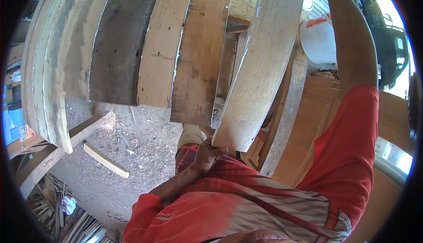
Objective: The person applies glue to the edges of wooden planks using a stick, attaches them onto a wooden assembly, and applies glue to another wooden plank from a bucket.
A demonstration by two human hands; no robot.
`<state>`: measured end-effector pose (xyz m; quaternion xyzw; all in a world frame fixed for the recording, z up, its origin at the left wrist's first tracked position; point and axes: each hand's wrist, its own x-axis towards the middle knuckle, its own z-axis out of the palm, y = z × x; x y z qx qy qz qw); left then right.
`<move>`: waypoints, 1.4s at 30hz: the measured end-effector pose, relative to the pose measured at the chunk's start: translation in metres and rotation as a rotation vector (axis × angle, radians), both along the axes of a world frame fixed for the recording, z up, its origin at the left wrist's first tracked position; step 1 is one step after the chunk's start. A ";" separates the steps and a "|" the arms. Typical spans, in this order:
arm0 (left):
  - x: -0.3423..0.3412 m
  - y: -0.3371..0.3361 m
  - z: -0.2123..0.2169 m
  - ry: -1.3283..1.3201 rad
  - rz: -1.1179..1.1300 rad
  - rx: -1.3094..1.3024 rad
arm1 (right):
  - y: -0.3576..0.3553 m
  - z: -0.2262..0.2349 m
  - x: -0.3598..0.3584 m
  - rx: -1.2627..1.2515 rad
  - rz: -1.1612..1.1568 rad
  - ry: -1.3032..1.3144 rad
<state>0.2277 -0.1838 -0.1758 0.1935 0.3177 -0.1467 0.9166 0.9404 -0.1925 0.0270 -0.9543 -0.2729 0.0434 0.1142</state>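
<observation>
My left hand (pixel 206 157) is closed on the near left corner of a long pale wooden board (pixel 260 71), with the thumb along its end. The board slants away from me, and a white, glue-like line runs down its left edge. To its left, across a gap, lies a brown board (pixel 198 58) side by side with a lighter board (pixel 156 62) and a dark board (pixel 121 45). White lines show along their edges too. My right arm (pixel 354 31) reaches far forward beside the pale board; its hand is beyond the top edge of the view.
More boards (pixel 50 67) continue at the far left. Under the pale board's right side runs a worn wooden beam (pixel 284 119). A white bucket (pixel 318 40) stands near my right arm, above a wooden panel door (pixel 310 111). An offcut (pixel 105 160) and scrap wood (pixel 86 225) lie on the ground.
</observation>
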 end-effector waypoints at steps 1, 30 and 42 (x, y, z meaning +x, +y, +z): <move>0.004 0.005 0.002 0.014 0.013 0.004 | 0.024 -0.006 -0.034 0.059 -0.180 -0.028; 0.024 -0.007 -0.031 -0.172 -0.302 0.827 | 0.077 -0.161 0.108 -0.620 0.645 -0.627; 0.035 0.007 -0.011 -0.296 -0.395 1.048 | 0.071 -0.160 0.121 -0.193 0.374 -0.334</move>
